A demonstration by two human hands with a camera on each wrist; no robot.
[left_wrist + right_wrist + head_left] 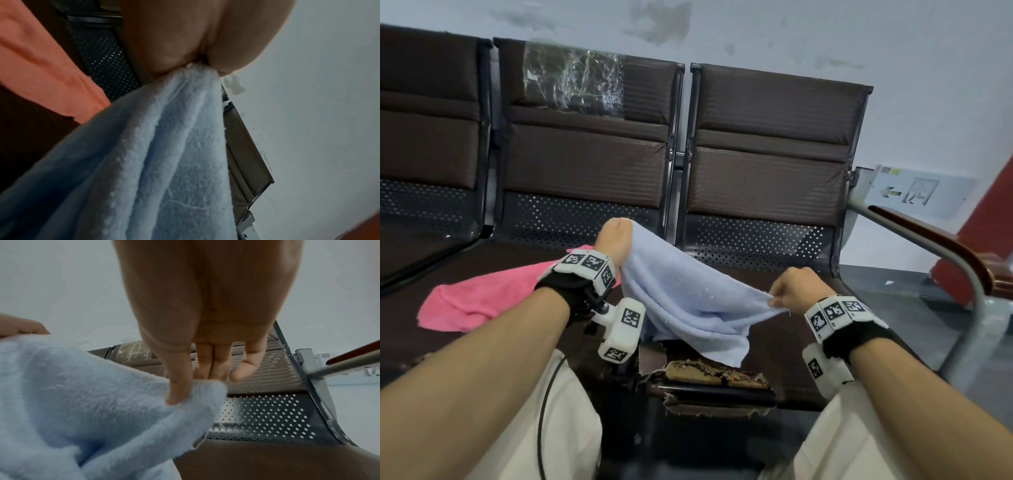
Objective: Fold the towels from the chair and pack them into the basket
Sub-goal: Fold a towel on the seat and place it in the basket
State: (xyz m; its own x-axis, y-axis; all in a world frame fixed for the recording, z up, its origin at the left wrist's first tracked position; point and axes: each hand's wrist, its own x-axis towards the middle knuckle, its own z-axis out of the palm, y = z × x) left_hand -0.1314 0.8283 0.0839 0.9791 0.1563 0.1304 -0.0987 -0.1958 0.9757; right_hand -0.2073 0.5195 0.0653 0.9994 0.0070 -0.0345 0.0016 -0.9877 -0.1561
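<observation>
While each grip pinches a corner, two towels: blue towel (pixel 681 301) aloft, pink towel (pixel 482 301) on chair (pixel 756 137).

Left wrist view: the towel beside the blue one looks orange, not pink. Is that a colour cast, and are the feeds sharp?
Likely a cast: head view shows the pink towel pink; left wrist view is dim and warm, the blue towel soft; right wrist view is brighter, the fingers fairly sharp.

Light blue fluffy terry towel (pixel 688 301): unfolded, held up by 2 corners, sagging in the middle, lower edge draped on brown seat. Pink terry towel (pixel 482 298): crumpled, lying flat on seat to the left.
</observation>
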